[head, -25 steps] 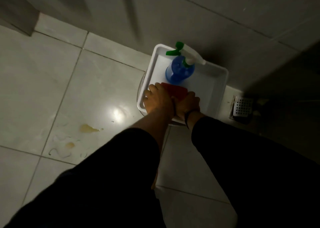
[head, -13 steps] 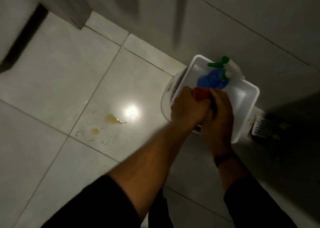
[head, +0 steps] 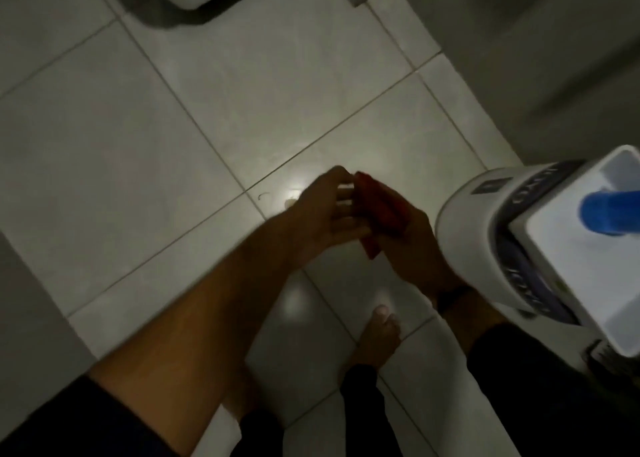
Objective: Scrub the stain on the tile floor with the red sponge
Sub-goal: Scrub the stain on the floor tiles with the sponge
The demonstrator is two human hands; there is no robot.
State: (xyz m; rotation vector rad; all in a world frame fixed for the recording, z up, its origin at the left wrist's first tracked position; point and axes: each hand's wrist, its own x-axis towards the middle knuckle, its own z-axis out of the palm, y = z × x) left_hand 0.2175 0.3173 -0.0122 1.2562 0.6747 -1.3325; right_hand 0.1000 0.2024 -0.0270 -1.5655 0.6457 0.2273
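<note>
Fingers (head: 341,193) of left hand (head: 322,214) spread, touching red sponge (head: 377,214); right hand (head: 412,241) grips it above tile floor (head: 207,85), likely adjusting hold before scrubbing. Stain not clearly visible.

Tile floor (head: 173,144) w/ bare foot (head: 379,335), bucket (head: 464,234)
</note>
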